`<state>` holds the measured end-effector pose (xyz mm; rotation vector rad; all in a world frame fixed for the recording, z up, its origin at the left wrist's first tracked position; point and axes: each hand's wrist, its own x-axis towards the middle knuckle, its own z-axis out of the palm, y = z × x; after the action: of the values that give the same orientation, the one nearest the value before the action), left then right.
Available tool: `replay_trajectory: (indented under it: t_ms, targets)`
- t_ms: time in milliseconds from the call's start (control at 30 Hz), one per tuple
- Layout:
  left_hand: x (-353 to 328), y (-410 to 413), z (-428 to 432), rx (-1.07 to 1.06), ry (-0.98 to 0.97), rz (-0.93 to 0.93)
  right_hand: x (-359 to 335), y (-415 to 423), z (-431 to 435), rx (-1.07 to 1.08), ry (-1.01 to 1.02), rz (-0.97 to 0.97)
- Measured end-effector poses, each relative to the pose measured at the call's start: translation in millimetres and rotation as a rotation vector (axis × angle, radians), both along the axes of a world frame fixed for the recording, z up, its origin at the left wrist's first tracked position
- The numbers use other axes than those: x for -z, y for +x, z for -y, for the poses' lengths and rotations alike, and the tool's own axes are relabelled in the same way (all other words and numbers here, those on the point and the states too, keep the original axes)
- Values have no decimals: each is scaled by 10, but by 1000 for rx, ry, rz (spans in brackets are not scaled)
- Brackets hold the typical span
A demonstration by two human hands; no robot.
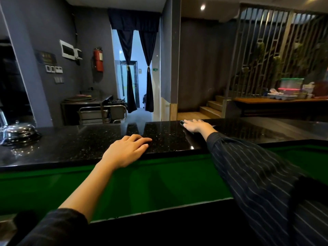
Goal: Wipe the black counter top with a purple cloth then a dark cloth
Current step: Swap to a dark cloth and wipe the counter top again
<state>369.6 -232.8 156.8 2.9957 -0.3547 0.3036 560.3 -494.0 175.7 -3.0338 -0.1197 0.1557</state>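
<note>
Nearest to you, your left hand (pixel 126 150) rests on the near edge of the glossy black speckled stone counter (pixel 79 139), above the flat green lower surface (pixel 159 183); its grip is loose, fingers spread and relaxed, holding nothing, and it seems to serve as a brace. Farther out, your right hand (pixel 195 126) reaches to the counter's far edge with its grip flat, fingers straight and pressing down on a small dark cloth (pixel 182 122), of which only a sliver shows past the fingertips. No purple cloth shows, so you are likely on the second wipe. The cloth looks soft, light and limp: it will bunch or slip out from under you on that polished stone, so keep the palm spread over its middle and press evenly rather than pinching a corner. To your left a shiny silver metal dome (pixel 18 133) sits on the counter, well apart from both hands. Beyond, steel pans on a metal trolley (pixel 94 114) and clear plastic boxes with green and red lids (pixel 292 84) on a wooden table (pixel 266 100) hold contents too blurred to tell.
</note>
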Motion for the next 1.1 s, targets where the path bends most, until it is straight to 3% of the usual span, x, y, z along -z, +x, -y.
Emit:
replay_trajectory:
  t_ms: [233, 367, 600, 700, 767, 1100]
  targets:
    - [-2, -22, 11, -18, 19, 18, 61, 91, -1046, -282, -37, -12]
    - [41, -55, 9, -15, 16, -10, 31, 10, -940, -519, -22, -24]
    - [90, -18, -5, -23, 29, 41, 20, 621, 73, -240, -35, -39]
    - [105, -11, 3, -32, 34, 68, 136, 1179, 28, -146, -18, -70]
    - [96, -9, 5, -40, 48, 81, 110, 1097, -251, -110, -56, -52]
    - [6, -62, 52, -70, 71, 28, 96, 51, -1885, -507, -43, 6]
